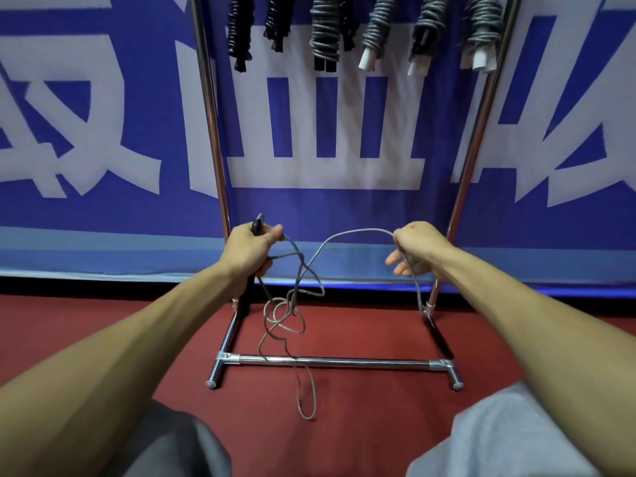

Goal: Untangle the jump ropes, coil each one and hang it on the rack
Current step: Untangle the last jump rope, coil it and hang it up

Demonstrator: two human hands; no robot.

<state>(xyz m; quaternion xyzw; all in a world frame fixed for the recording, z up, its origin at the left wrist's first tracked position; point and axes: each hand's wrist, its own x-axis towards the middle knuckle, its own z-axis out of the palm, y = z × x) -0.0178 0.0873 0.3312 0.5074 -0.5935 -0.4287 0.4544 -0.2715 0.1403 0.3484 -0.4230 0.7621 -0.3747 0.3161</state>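
the rack (pixel 330 362) was polished metal tube, mirror-glossy, with dull grey plastic caps (pixel 210 384) on its feet. the rope (pixel 358 231) was a thin grey cord with a smooth, faintly shiny coat, its handle (pixel 257 223) black plastic with a slight sheen. the banner (pixel 137 215) was matt cloth, lightly creased. the floor (pixel 361 425) looked matt red and fine-grained, the trousers (pixel 509 435) soft grey cloth.

Clear middle, cluttered below

Between the left hand (pixel 249 249) and right hand (pixel 414 247) only one arc of the grey rope (pixel 358 231) crosses; above them the way is open up to the coiled ropes (pixel 323 36) hanging overhead. A rack post (pixel 213 132) stands just behind each hand. Below the left hand, rope loops dangle across the base bar (pixel 361 362).
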